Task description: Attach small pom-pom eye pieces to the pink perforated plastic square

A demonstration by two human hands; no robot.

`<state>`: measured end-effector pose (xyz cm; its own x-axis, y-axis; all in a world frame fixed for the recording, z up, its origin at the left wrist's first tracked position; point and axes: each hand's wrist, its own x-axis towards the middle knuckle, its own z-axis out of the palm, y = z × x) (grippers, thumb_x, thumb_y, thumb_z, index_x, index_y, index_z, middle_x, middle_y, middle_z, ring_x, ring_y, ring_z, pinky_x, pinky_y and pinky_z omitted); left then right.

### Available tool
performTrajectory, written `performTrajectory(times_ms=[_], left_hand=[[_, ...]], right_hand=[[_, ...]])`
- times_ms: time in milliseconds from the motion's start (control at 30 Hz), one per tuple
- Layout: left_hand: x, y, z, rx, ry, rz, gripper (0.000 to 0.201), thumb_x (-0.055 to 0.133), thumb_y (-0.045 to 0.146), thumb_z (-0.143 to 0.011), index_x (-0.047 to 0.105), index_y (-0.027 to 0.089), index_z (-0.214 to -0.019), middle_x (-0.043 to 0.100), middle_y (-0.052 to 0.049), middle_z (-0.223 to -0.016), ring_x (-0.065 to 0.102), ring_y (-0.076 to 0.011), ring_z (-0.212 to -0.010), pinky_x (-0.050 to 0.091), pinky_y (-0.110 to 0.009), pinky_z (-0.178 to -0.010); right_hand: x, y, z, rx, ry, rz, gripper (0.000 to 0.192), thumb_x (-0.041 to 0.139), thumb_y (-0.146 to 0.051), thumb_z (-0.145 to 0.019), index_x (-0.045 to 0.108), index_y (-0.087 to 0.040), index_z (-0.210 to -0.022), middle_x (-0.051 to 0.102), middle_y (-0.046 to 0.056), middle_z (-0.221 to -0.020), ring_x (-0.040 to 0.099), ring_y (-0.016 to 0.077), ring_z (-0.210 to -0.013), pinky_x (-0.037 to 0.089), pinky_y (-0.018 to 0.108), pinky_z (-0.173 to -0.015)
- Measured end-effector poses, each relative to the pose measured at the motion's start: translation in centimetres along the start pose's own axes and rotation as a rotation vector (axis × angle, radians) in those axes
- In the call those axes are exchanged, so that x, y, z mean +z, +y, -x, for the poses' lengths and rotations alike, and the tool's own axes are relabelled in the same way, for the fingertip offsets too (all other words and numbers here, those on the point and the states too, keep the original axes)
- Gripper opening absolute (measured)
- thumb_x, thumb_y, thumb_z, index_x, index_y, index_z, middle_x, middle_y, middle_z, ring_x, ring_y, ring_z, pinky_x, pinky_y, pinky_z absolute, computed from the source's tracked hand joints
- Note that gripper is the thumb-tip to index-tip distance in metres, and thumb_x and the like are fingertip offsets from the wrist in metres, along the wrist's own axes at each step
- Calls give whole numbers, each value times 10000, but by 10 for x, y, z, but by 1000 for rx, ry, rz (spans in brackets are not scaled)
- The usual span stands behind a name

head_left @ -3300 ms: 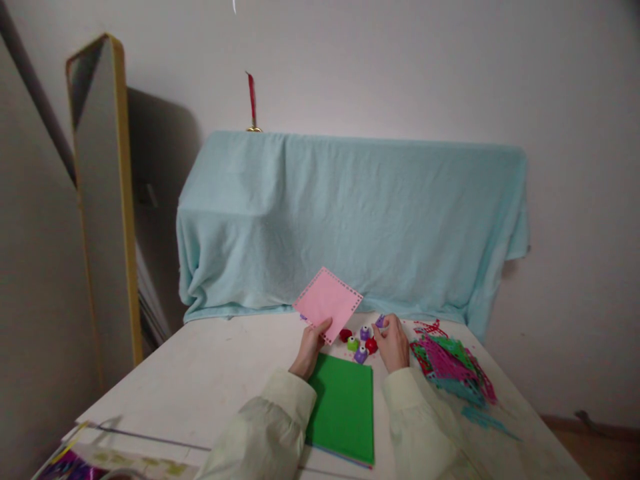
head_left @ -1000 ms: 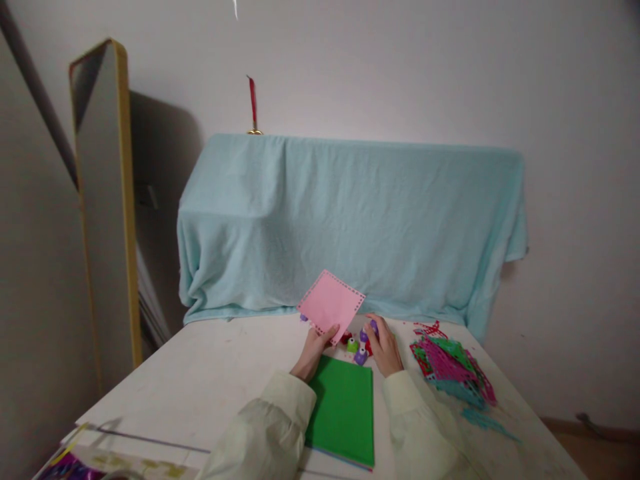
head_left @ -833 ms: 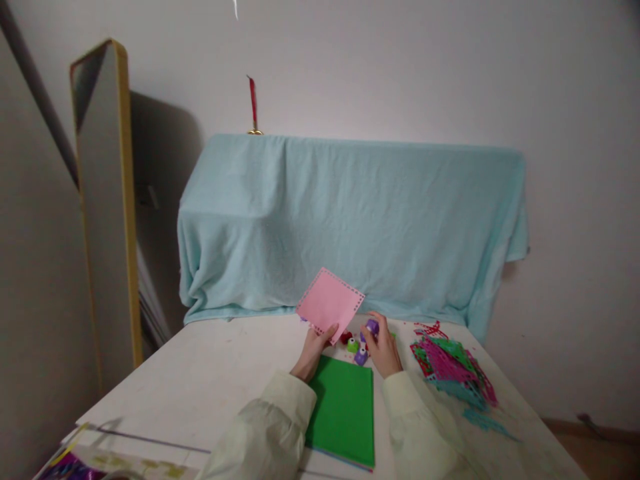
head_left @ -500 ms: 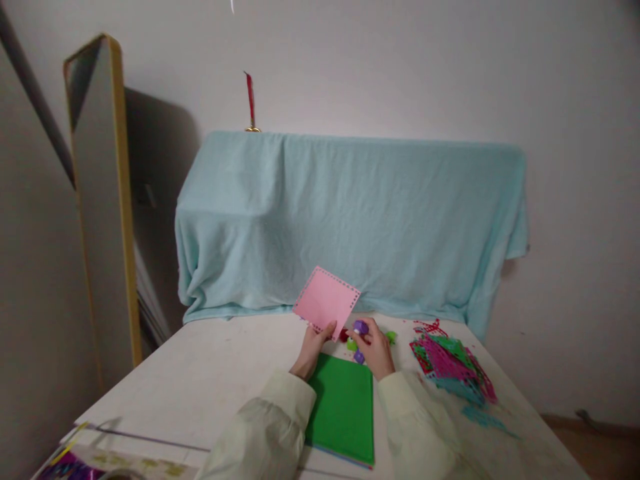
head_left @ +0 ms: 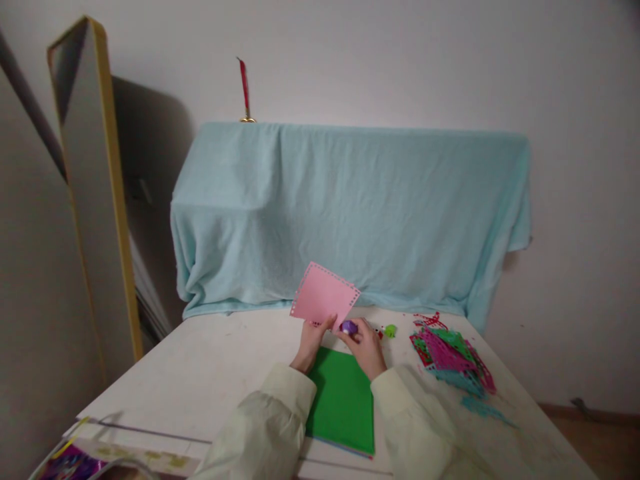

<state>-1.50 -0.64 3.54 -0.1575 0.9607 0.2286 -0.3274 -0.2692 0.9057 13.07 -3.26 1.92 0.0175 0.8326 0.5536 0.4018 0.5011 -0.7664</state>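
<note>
A square of pink paper (head_left: 324, 293), with small holes punched along its edges, is held up tilted by my left hand (head_left: 311, 341), thumb on its face near the lower corner. My right hand (head_left: 367, 348) grips a small purple-and-white craft hole punch (head_left: 349, 327) between thumb and fingers. The punch sits at the paper's lower right corner; whether the paper is inside its slot I cannot tell. Below both hands lies a stack of sheets with a green sheet (head_left: 343, 403) on top.
A small green punch (head_left: 390, 331) lies right of my right hand, with red bits beside it. Further right is a heap of perforated coloured paper (head_left: 450, 360). A light blue cloth (head_left: 350, 220) hangs behind the white table (head_left: 200, 373). A tall mirror (head_left: 95, 200) leans at left.
My right hand has moved left with the purple punch, up to the pink paper's corner. The paper is still in my left hand. The view has shifted slightly.
</note>
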Motion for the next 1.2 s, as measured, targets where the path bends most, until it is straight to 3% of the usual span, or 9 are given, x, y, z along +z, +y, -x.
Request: performTrajectory(times_ms=[200,333,500,800,1200], left_hand=[[3,4,3,21,-69,-36,400,765,348,-630,663,112,-936,702,-112,-966,621,-221,-927,450,-297,-846],[4,4,3,6,-53,-35,396,773,352,-613,674,114,-915,709,-113,-947,629,-227,-923,452,-296,-832],[0,-2,0,38,-44,-83,362,767,360,-618,687,110,-867,715,-91,-842,631,-215,-827,455,-292,-774],[-2,-7,-2,67,-32,-149,258,758,369,-631,655,135,-674,658,-36,-644,565,-151,-603,412,-243,-621],[-3,-13,-3,122,-57,-139,257,742,365,-654,633,136,-694,649,-36,-701,567,-144,-653,426,-241,-658]], right_hand=[[6,6,2,68,19,-111,320,663,-448,-756,601,-185,-927,629,68,-864,603,196,-751,521,297,-643],[10,6,3,84,20,-138,327,673,-460,-738,605,-185,-899,635,62,-826,603,190,-710,519,290,-608],[8,2,2,128,33,-242,355,697,-460,-712,601,-181,-907,643,57,-825,609,189,-713,514,279,-595],[-8,-11,-9,287,50,-492,307,702,-431,-721,598,-176,-858,595,3,-639,539,129,-515,419,223,-455],[-9,-6,-11,269,95,-550,350,736,-387,-691,602,-185,-944,673,62,-842,642,191,-731,518,290,-649]])
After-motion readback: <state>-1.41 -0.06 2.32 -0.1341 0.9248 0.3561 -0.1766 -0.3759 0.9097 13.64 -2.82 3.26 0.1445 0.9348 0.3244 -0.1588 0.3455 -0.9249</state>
